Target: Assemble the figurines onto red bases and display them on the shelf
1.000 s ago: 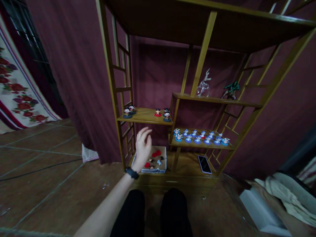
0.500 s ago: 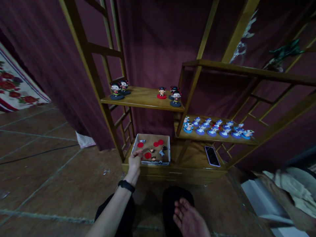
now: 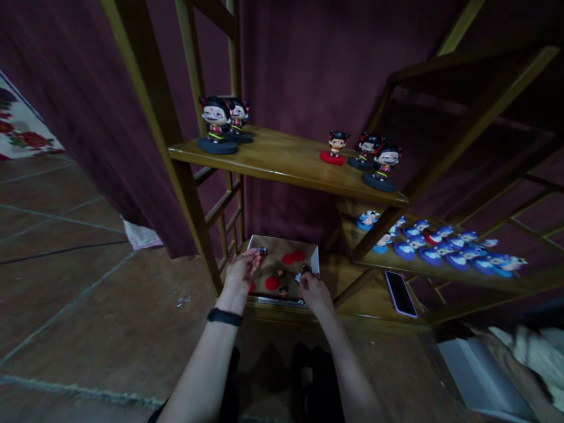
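Observation:
A shallow cardboard box [image 3: 318, 257] with white walls sits on the lowest shelf. Inside lie red discs [image 3: 272, 283] and small dark-haired figurines [image 3: 283, 292]. My left hand [image 3: 240, 276], a black band at its wrist, reaches over the box's left side. Its fingers are pinched together beside a small dark-and-white figurine [image 3: 263, 251]; what lies between them is hidden. At the right side of the box my right hand [image 3: 314, 289] has its fingers curled down onto a light blue figurine [image 3: 298, 277], partly covered by the fingertips. A dark-haired piece [image 3: 305, 268] shows just behind them.
Big-headed figurines on round bases [image 3: 215, 120] stand on the upper shelf [image 3: 282, 158]. Blue and white figurines [image 3: 412, 245] crowd the right-hand shelf. A phone [image 3: 400, 294] lies below them. A wooden upright [image 3: 154, 117] rises left of the box. A white box [image 3: 482, 376] is at lower right.
My right hand has moved from above my knee up into the box. My left hand has shifted toward the figurine at the back left. The view has come closer to the shelves.

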